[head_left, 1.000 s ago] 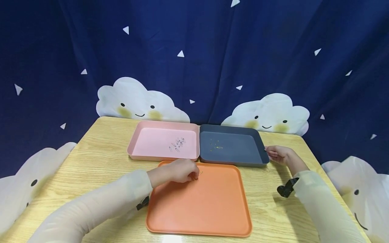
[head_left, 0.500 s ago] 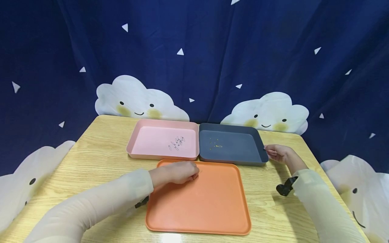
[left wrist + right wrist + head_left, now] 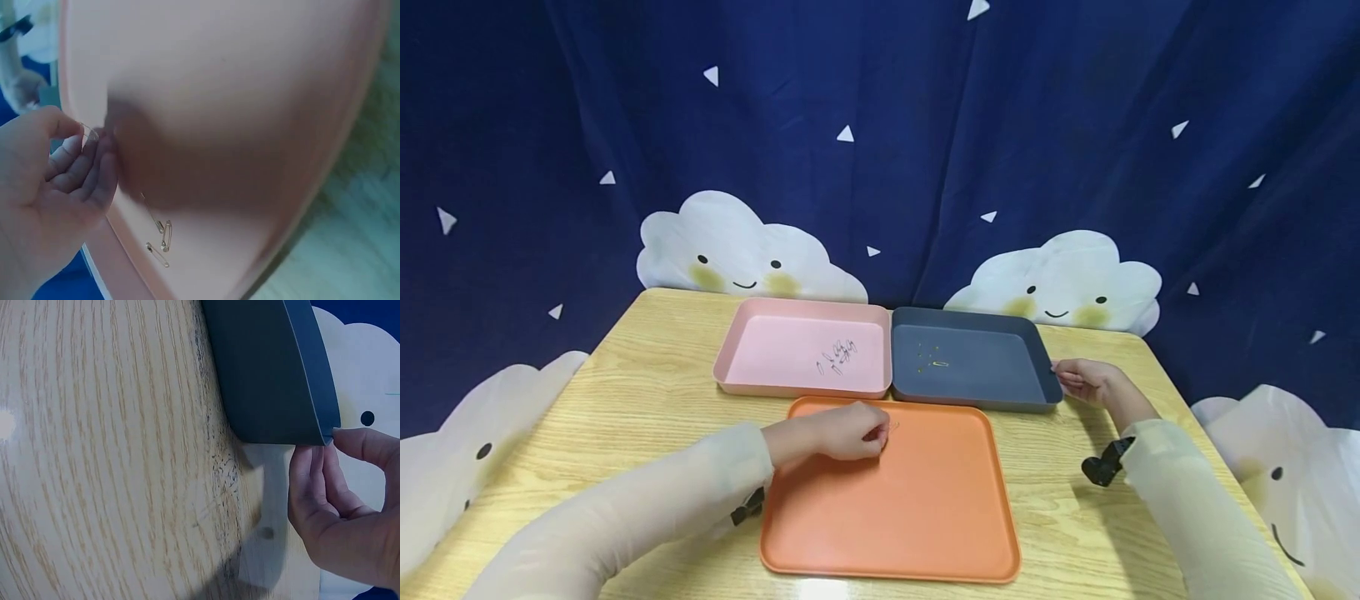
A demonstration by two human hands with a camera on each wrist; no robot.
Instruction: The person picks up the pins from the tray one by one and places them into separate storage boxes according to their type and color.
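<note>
My left hand is over the far left part of the orange tray. In the left wrist view its thumb and fingertips pinch a thin safety pin, part of which the fingers hide. Beside that hand, several more safety pins lie on the tray. At the right end of the dark grey tray, my right hand pinches the rim, thumb on the inner side and fingers under the outer corner in the right wrist view.
Left of the grey tray, touching it, stands a pink tray holding a cluster of dark safety pins. Several small yellow pins lie in the grey tray. A blue curtain hangs behind the wooden table.
My left hand shifts and turns slightly near the same spot on the orange tray. The right hand stays at the grey tray's rim, and the trays hold still.
</note>
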